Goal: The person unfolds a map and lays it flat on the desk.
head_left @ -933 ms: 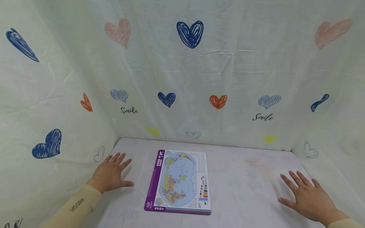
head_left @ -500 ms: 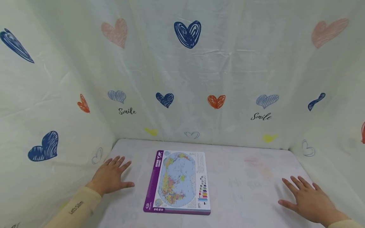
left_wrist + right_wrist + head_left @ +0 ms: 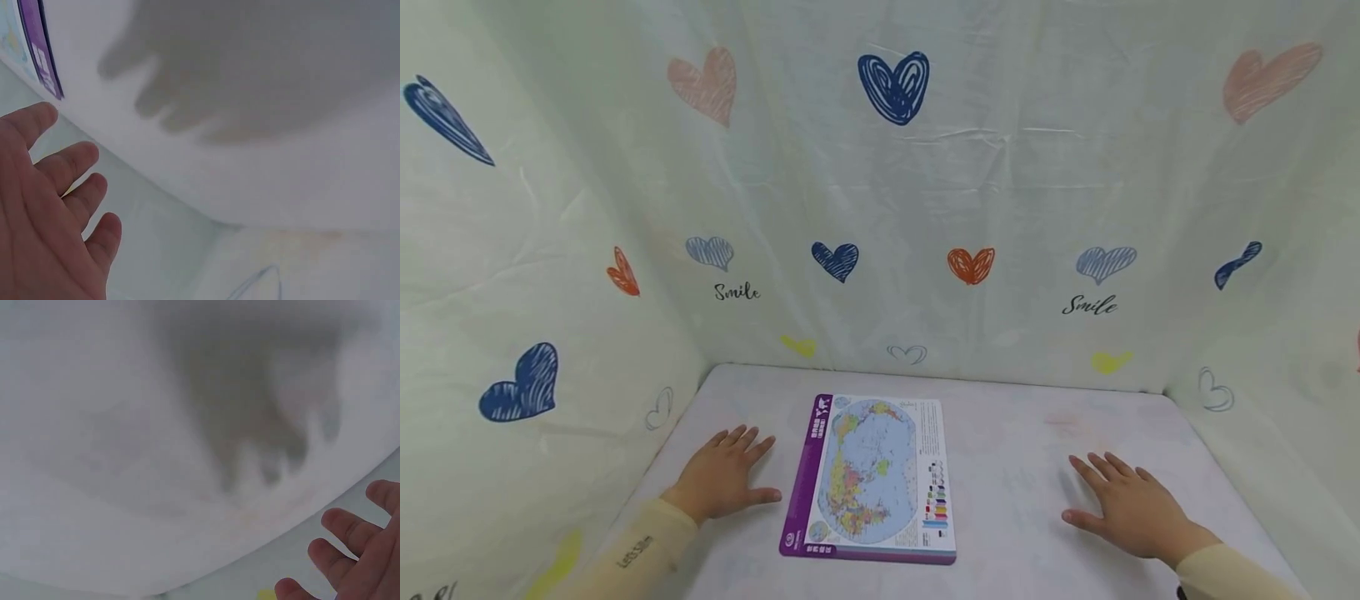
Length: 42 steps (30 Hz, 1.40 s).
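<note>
A world map board (image 3: pixel 872 475) with a purple strip down its left side lies flat, its lower edge showing some thickness like a stack or pad. Just left of it is my left hand (image 3: pixel 718 475), fingers spread, thumb tip close to the purple edge but apart from it. My right hand (image 3: pixel 1131 508) is farther off to the board's right, fingers straight and spread, holding nothing. In the left wrist view, the left hand (image 3: pixel 50 200) casts a shadow on the table, with the board's purple corner (image 3: pixel 44 62) near. The right wrist view shows the right fingers (image 3: pixel 353 531) above their shadow.
The white table (image 3: pixel 1015 467) has rounded far corners. A pale curtain (image 3: pixel 925 183) printed with hearts and "Smile" hangs behind and along both sides of it.
Both hands have moved inward toward the map board, the right hand farther than the left. The board lies where it was.
</note>
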Each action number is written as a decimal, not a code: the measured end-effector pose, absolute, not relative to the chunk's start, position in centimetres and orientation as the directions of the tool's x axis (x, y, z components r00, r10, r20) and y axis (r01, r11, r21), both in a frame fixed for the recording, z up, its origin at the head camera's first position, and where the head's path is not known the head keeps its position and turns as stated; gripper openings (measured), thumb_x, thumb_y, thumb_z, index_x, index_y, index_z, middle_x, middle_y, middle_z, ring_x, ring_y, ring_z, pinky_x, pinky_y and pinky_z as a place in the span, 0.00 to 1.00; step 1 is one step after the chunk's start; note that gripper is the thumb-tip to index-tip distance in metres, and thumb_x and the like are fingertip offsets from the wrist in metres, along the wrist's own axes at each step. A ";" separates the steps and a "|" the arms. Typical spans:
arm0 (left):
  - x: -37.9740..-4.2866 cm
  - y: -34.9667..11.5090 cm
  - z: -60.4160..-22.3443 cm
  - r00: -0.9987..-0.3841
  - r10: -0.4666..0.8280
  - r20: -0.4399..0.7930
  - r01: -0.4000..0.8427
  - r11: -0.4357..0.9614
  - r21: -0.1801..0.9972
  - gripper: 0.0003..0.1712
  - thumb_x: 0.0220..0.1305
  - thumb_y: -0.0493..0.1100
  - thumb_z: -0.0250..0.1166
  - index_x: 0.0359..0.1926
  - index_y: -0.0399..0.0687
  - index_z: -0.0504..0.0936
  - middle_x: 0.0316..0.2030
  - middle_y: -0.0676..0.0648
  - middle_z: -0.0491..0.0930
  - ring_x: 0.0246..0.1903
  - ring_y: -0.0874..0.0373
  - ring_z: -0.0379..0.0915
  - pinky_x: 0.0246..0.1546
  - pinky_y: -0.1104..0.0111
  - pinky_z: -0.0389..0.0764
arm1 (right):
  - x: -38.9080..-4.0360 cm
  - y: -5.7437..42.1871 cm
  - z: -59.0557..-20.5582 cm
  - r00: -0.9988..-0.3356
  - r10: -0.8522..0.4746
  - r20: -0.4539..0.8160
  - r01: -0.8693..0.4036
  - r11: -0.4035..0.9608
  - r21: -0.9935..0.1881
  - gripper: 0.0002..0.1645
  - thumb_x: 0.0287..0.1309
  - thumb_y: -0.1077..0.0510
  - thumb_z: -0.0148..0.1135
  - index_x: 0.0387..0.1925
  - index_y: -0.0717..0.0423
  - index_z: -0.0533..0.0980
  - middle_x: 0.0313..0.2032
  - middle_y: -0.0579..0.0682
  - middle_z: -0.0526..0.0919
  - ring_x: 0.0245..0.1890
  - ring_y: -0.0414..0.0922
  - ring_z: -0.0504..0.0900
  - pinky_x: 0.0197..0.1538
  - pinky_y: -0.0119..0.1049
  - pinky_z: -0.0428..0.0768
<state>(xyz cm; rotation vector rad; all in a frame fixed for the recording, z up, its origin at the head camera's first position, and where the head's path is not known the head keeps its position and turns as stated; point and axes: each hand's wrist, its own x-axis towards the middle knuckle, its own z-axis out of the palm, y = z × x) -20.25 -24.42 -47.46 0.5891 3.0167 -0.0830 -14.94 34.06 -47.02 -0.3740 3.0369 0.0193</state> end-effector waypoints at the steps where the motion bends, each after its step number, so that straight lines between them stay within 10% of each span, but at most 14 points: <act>1: -20.2 -24.1 -47.7 -0.926 0.367 -0.088 0.370 0.929 -0.021 0.53 0.55 0.77 0.59 0.69 0.44 0.72 0.67 0.34 0.67 0.69 0.35 0.57 0.67 0.43 0.57 | -15.2 33.2 -47.1 -0.963 -0.252 -0.095 -0.252 0.968 -0.012 0.56 0.53 0.20 0.54 0.68 0.58 0.70 0.63 0.68 0.71 0.65 0.70 0.64 0.59 0.73 0.62; 18: -19.5 -19.0 -49.8 -0.915 0.392 -0.096 0.354 0.894 0.273 0.38 0.66 0.53 0.63 0.72 0.40 0.67 0.67 0.35 0.69 0.68 0.38 0.60 0.67 0.46 0.60 | -18.9 19.3 -49.4 -0.928 -0.343 -0.143 -0.311 0.928 -0.206 0.54 0.56 0.25 0.58 0.72 0.55 0.65 0.68 0.59 0.69 0.69 0.62 0.64 0.66 0.63 0.62; 42: -20.4 -18.1 -50.0 -0.953 0.295 -0.071 0.238 0.871 0.430 0.40 0.61 0.47 0.71 0.71 0.41 0.69 0.63 0.36 0.73 0.63 0.37 0.67 0.63 0.46 0.67 | -19.3 16.6 -50.5 -0.901 -0.410 -0.140 -0.361 0.889 -0.280 0.53 0.54 0.28 0.64 0.73 0.55 0.64 0.67 0.63 0.69 0.66 0.64 0.66 0.65 0.60 0.66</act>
